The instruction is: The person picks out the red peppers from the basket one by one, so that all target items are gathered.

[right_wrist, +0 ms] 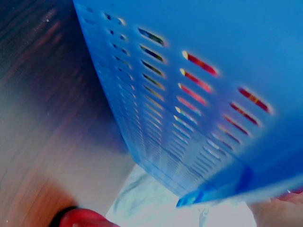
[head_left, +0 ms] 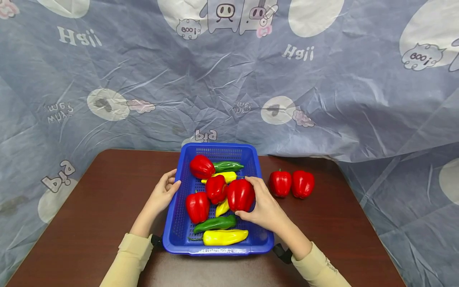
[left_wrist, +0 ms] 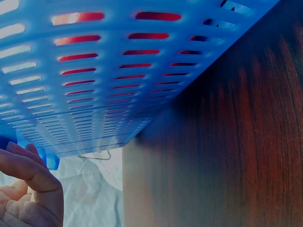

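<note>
A blue plastic basket [head_left: 218, 250] with slotted walls stands on the table. My left hand [head_left: 165, 189] is at its left rim, with the thumb on the edge and the fingers bent; in the left wrist view that hand [left_wrist: 35, 189] shows at the lower left. Over the basket's right side, my right hand [head_left: 267, 207] grips a red bell pepper [head_left: 240, 195] between thumb and fingers. Other red bell peppers [head_left: 198, 207] lie inside with green peppers [head_left: 215, 224] and yellow peppers [head_left: 226, 237]. One yellow pepper is partly hidden beneath the red ones.
Two red bell peppers, one on the left [head_left: 280, 183] and one on the right [head_left: 303, 184], sit on the brown table [head_left: 322, 227] to the right of the basket. A grey-blue patterned cloth [head_left: 215, 87] hangs behind the table's far edge.
</note>
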A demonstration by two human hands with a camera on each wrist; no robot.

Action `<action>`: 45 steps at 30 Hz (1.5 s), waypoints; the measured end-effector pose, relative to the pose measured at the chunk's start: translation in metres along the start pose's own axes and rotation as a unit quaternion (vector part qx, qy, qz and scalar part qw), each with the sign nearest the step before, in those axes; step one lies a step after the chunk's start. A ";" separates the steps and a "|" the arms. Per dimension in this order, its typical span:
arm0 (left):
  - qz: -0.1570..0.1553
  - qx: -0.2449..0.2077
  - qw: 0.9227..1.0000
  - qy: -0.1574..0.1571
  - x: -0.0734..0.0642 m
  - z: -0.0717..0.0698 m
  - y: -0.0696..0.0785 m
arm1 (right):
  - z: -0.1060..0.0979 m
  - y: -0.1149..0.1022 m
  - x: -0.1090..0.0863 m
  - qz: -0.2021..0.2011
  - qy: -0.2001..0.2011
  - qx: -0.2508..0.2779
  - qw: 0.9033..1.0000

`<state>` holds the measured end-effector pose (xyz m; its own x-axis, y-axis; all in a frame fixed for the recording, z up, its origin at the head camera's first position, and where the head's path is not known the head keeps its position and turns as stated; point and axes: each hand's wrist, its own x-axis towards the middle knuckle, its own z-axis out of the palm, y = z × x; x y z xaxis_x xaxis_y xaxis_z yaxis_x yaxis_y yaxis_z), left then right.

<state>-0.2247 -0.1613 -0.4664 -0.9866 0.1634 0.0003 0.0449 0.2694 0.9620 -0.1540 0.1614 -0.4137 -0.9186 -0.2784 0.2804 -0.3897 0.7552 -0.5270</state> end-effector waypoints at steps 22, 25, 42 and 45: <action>-0.005 0.007 1.000 0.007 -0.001 0.001 0.001 | -0.040 0.034 -0.032 -0.040 0.135 0.171 0.975; -0.004 0.005 1.000 0.007 -0.001 0.001 0.001 | -0.042 0.045 -0.041 -0.017 0.149 0.183 0.972; -0.006 0.001 1.000 0.012 0.001 0.002 0.001 | -0.031 0.107 -0.075 0.057 0.124 0.145 0.980; -0.005 0.005 1.000 0.010 0.001 0.002 0.001 | -0.027 0.115 -0.080 0.071 0.104 0.135 0.983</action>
<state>-0.2249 -0.1586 -0.4660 -0.9898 0.1425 -0.0044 0.0360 0.2796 0.9594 -0.1234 0.2867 -0.4750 -0.9426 -0.0338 0.3321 -0.2883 0.5840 -0.7589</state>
